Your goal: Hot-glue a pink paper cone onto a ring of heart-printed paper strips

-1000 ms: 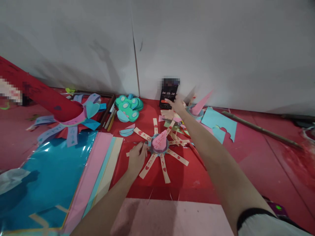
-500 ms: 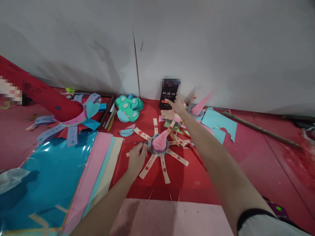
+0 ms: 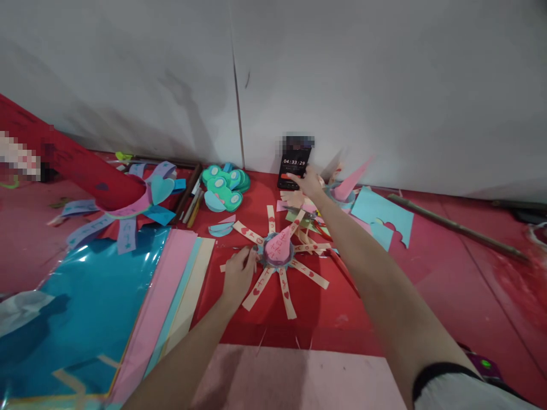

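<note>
On the red surface stands a paper craft: a pink lettered cone [image 3: 280, 246] in a blue ring, with cream strips [image 3: 288, 296] bearing red hearts and letters fanned out around it. My left hand [image 3: 240, 272] is at the ring's left edge, its fingertips pinched on the paper there. Farther back, my right hand [image 3: 311, 185] reaches to a phone [image 3: 294, 162] leaning against the wall. Its thumb and fingers are apart at the lower right of the screen, which reads 04:33:29. Whether a finger touches the glass I cannot tell.
Green and blue paper cut-outs [image 3: 222, 188] and pens [image 3: 193, 208] lie left of the phone. Paper scraps, a red-handled tool [image 3: 344, 272] and a second pink cone [image 3: 352, 179] are rightward. Coloured sheets [image 3: 164, 302], a blue packet [image 3: 98, 313] and a large red cone [image 3: 85, 159] stand left.
</note>
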The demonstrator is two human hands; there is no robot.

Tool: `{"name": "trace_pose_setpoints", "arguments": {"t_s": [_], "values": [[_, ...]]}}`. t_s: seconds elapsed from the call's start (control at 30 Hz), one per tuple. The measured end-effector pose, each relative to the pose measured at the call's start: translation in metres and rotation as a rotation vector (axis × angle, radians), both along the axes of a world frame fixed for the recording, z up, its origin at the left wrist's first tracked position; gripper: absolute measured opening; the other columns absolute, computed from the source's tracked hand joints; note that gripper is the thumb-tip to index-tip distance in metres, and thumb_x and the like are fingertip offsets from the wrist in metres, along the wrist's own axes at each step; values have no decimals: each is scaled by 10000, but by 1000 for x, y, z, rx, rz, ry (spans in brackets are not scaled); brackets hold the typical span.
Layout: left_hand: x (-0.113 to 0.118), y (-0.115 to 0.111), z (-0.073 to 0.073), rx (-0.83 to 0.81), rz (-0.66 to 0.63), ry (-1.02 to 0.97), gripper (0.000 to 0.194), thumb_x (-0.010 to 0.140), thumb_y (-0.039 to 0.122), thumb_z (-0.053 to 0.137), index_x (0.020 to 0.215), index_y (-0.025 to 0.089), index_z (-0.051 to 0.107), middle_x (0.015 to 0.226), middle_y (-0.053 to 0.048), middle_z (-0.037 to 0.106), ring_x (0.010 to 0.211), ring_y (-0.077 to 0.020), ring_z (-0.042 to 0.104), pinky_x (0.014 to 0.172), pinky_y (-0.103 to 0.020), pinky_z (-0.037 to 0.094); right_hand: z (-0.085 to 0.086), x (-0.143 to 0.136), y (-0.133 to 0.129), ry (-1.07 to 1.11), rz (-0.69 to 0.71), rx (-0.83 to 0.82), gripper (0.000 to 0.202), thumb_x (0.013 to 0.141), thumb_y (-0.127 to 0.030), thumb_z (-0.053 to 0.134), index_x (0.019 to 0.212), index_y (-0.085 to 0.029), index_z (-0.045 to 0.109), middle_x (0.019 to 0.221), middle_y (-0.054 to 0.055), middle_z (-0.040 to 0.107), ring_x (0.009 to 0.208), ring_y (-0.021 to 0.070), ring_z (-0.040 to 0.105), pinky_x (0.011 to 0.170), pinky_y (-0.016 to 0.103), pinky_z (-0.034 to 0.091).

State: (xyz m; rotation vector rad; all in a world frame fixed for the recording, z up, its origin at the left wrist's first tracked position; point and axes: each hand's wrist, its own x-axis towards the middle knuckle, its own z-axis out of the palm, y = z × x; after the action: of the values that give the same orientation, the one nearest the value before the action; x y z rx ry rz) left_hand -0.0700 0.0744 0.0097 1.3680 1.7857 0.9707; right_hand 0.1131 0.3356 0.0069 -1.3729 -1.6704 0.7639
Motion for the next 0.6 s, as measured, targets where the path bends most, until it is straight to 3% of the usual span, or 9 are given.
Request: {"name": "trace_pose_setpoints", "arguments": {"t_s": [0.23, 0.6], "values": [[0, 0, 2, -3, -7, -2, 326, 862, 352, 361, 606, 186, 474, 493, 41, 482, 503, -99, 477, 551, -226, 337, 1, 0, 0, -8, 2, 3, 489, 663, -482, 654, 990, -142, 524, 1044, 122, 637, 939, 203, 605, 846, 355, 483], [1, 1, 2, 4, -8, 8, 306, 862, 341, 366, 635, 187, 501, 487, 43, 488, 490, -99, 475, 538, -220, 344, -2, 3, 0, -63, 21, 13, 480, 681, -499, 631, 993, -149, 533, 1000, 94, 644, 878, 190, 610, 823, 362, 494]]}}
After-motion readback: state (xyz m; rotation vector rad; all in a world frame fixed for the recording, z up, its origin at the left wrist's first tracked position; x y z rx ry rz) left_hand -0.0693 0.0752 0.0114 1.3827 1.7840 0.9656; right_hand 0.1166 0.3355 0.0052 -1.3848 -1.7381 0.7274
